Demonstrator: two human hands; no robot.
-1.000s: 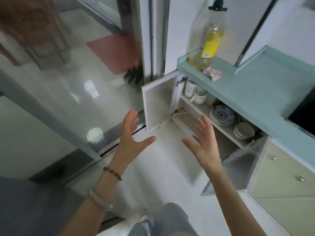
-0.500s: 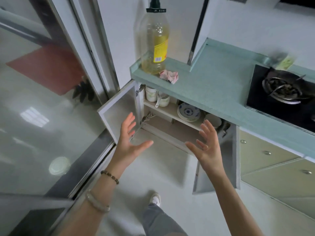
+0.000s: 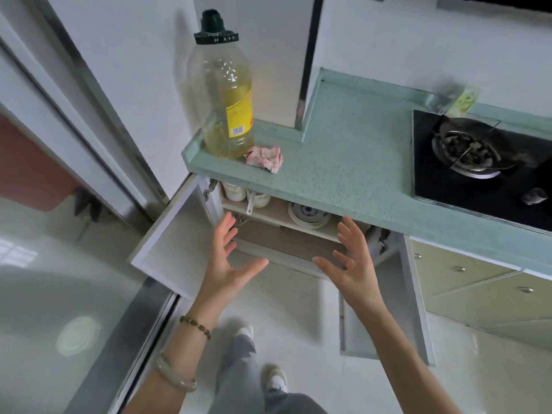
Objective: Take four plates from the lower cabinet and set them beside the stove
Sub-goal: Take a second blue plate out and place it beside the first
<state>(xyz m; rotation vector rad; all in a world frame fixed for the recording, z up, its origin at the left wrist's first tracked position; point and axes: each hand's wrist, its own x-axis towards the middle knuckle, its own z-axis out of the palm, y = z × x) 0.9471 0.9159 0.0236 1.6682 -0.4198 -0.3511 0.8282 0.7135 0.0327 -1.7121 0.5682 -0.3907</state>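
The lower cabinet stands open under the green countertop (image 3: 352, 162). On its shelf (image 3: 268, 212) a stack of blue-and-white plates (image 3: 307, 215) shows, partly hidden by the counter's edge. My left hand (image 3: 227, 261) and my right hand (image 3: 352, 264) hover in front of the opening, palms facing each other, fingers spread, holding nothing. The right hand is just below and right of the plates, apart from them. The black gas stove (image 3: 478, 165) sits on the counter at the right.
An oil bottle (image 3: 227, 97) and a crumpled pink cloth (image 3: 264, 158) stand on the counter's left end. Two white cups (image 3: 248, 195) sit on the shelf's left. The cabinet's left door (image 3: 176, 237) and right door (image 3: 412, 297) swing outward. A glass sliding door (image 3: 59, 294) is at left.
The view has swung right and up, bringing the countertop and stove into sight. Both hands have stayed open and moved closer to the cabinet opening.
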